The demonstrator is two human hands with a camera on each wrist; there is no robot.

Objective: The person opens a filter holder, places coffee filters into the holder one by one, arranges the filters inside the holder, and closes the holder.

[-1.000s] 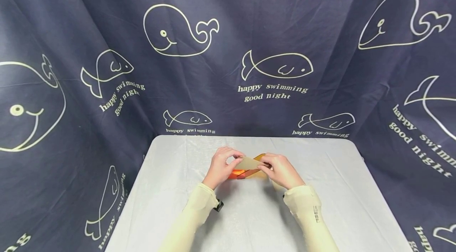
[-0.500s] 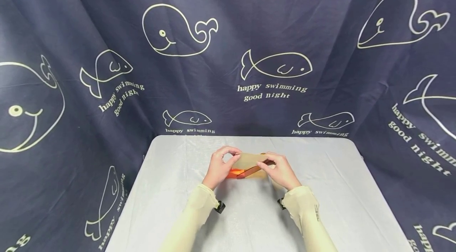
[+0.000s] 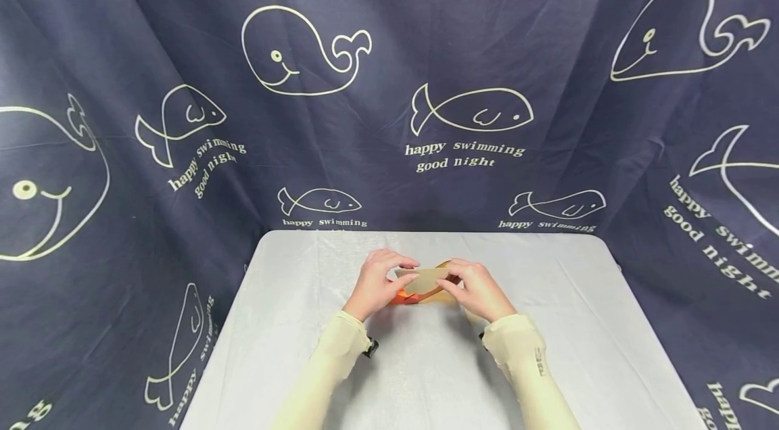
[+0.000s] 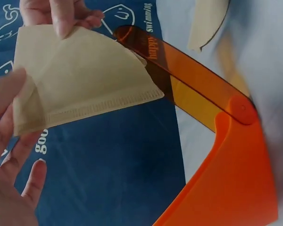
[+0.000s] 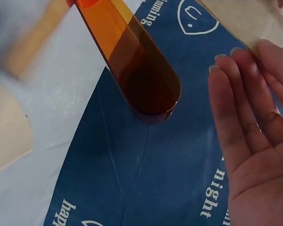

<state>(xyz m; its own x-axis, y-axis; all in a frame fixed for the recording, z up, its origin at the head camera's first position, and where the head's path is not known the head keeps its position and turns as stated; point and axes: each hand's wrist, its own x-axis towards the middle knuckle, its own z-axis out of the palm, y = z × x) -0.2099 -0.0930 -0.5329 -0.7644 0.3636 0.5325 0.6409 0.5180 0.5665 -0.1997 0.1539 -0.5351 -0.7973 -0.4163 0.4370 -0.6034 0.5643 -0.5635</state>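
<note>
A tan cone-shaped paper coffee filter with a crimped edge is held up between both hands. My left hand grips one end, thumb on the near face and fingers behind. With thumb and index finger my right hand pinches the opposite end; its other fingers extend below the paper. Beneath the hands stands an orange holder with a see-through amber lid swung out from its hinge. In the head view, the hands and the filter hide much of the holder.
Another tan filter lies on the pale-covered table, on the near side of the holder. A dark blue curtain with white whale and fish drawings encloses the table's back and sides.
The filter tilted up to show its broad face half a second ago and has since tipped back lower. Both hands stay at its ends, shifting only slightly.
</note>
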